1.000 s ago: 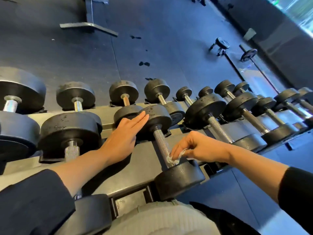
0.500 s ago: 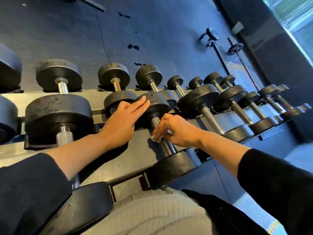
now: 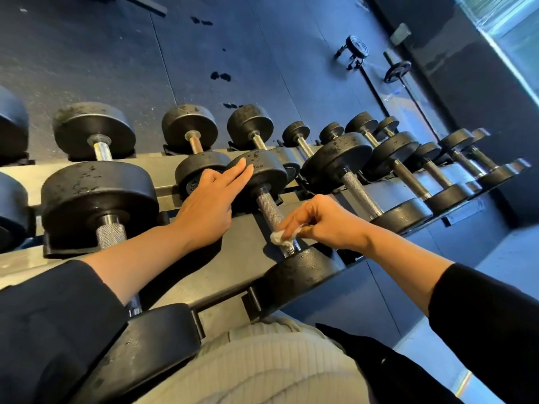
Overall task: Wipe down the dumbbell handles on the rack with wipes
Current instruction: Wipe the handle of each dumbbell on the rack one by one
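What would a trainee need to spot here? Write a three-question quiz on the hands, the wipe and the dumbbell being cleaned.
1. True or false: the left hand lies flat with straight fingers against the far weight of the dumbbell.
2. The right hand pinches the wipe at which part of the handle? A) far end B) middle C) near end
3. Fill in: the wipe is ____ in colour.

Key: 1 true; 2 C; 3 white.

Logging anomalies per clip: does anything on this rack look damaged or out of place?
Mostly orderly. The black dumbbell heads look scuffed and speckled, and dark marks spot the floor behind.
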### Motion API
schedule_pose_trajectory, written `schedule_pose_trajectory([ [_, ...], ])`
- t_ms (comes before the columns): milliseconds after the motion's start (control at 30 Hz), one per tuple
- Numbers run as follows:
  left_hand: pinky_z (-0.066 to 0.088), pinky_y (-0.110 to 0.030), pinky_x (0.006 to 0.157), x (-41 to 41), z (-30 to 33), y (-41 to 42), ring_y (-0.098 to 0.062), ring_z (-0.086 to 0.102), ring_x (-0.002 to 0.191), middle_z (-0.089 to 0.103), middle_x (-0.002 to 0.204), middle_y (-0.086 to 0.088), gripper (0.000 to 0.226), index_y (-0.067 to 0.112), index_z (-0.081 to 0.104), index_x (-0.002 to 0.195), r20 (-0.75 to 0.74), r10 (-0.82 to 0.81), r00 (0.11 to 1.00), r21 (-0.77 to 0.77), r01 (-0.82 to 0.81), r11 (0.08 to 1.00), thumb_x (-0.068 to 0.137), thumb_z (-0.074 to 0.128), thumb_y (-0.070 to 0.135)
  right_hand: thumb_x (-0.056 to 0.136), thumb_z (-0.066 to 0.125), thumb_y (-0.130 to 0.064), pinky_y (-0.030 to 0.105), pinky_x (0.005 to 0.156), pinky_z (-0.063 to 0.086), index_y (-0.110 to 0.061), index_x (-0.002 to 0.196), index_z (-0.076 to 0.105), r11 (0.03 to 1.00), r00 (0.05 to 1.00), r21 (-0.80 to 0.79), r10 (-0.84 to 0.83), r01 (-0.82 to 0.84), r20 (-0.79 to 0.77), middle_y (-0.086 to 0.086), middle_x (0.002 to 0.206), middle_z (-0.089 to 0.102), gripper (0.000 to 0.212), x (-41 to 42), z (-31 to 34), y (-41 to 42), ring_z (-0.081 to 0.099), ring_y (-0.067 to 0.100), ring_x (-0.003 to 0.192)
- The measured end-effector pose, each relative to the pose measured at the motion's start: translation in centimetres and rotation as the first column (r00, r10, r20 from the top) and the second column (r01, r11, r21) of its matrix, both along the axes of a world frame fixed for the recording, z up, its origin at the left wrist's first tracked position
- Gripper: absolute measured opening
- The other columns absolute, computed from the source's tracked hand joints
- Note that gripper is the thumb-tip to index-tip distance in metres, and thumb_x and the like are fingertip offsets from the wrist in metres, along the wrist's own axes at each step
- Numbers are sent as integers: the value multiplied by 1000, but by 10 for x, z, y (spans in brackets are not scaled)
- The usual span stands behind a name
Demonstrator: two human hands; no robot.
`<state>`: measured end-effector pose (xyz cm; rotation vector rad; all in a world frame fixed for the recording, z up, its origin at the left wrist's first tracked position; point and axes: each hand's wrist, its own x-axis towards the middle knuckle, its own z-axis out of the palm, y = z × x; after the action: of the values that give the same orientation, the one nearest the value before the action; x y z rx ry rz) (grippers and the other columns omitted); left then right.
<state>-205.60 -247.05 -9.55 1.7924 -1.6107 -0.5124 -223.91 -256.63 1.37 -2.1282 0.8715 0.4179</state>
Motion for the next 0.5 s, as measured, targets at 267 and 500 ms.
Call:
schedule_pose_trajectory([
  [267, 36, -37, 100, 10, 21, 10, -21, 30, 121, 27, 154, 3, 63, 22, 28, 148, 41, 41, 998, 21, -42, 999, 92, 44, -1, 85, 64, -4, 29, 93, 51, -10, 92, 74, 986, 958, 84, -159, 142, 239, 3, 107, 71, 13, 15, 0, 10, 65, 11, 101],
  [500, 29, -28, 97, 34, 47, 60, -16, 29, 122, 46, 139, -3, 67, 24, 28, 148, 68, 295, 953, 10, -297, 955, 89, 48, -2, 83, 69, -8, 32, 91, 53, -14, 93, 75, 997, 947, -37, 75, -66, 313, 1, 105, 69, 13, 67, -26, 26, 62, 12, 98],
])
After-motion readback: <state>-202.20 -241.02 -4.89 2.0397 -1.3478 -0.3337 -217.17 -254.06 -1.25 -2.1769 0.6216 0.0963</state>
